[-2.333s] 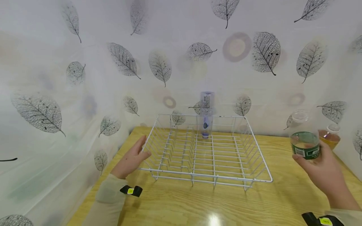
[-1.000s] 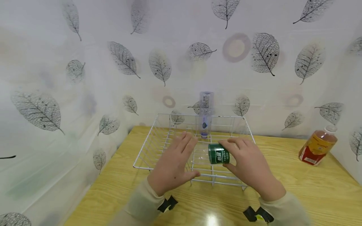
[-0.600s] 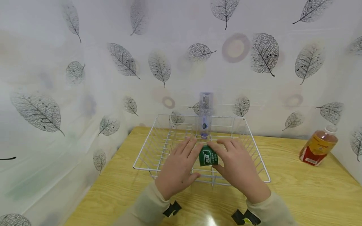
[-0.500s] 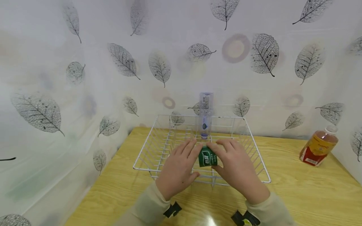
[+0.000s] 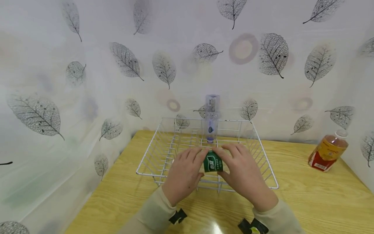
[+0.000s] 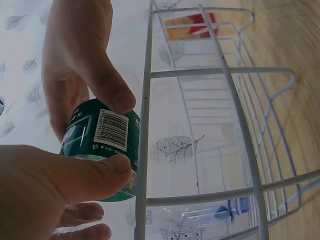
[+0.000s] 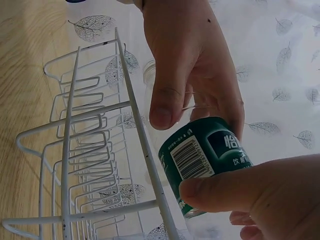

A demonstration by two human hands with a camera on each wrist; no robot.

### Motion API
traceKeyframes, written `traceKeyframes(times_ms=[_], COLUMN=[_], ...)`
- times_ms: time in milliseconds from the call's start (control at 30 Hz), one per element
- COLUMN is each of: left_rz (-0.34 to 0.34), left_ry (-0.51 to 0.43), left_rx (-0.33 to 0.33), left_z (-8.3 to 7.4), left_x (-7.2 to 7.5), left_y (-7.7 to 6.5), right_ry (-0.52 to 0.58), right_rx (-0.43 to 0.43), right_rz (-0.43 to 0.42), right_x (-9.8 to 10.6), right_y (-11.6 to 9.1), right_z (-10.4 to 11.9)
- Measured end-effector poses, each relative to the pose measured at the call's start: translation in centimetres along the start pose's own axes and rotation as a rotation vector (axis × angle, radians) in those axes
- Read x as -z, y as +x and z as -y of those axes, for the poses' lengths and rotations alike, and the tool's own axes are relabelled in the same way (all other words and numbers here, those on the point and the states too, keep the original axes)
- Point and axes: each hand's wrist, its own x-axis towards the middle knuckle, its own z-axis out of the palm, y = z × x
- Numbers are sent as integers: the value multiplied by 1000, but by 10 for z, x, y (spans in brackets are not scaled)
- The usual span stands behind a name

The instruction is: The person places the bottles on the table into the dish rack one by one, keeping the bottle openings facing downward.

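- Holding the green-labelled bottle roughly on its side above the wire rack, close to the middle of its front edge.
- Gripping its labelled part with the right hand, with the thumb set against the label.
- Gripping its clear part with the left hand, with thumb and fingers curled round it.
- Cannot tell of any contact with the rack below, for the hands in the way.
- Judged to be at a two-handed step: steadying or turning over the rack, not yet letting go.
- Likely to call next for keeping both grips even, staying clear of the front rail and settling the angle before freeing any fingers.
- Note a clear bottle standing cap-down at the rack's back edge, near its middle.
- Note also a yellow-and-red-labelled bottle near the back right corner of the table, well apart from the rack.
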Motion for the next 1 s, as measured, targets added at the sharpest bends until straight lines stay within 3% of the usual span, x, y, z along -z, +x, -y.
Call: traceKeyframes(times_ms=[233, 367, 467, 667, 800, 900, 1000], left_rz=[-12, -11, -26, -29, -9, 0, 16], left_ry=[-38, -82, -168, -361, -512, -654, -785], left_rx=[9, 28, 50, 117, 156, 180, 205], left_z=[8, 12, 15, 15, 13, 10, 7], left_x=[3, 6, 7, 4, 1, -2, -5], left_y=[1, 2, 2, 3, 4, 5, 6], right_ry=[84, 204, 342, 721, 1093, 1323, 1449], right_rx=[-21, -125, -247, -443, -523, -529, -473], right_rz=[-6, 3, 14, 31, 34, 15, -6], right_x=[7, 13, 17, 20, 15, 9, 1], right_y=[2, 1, -1, -2, -1, -1, 0], right_z=[-7, -14, -18, -22, -19, -15, -8])
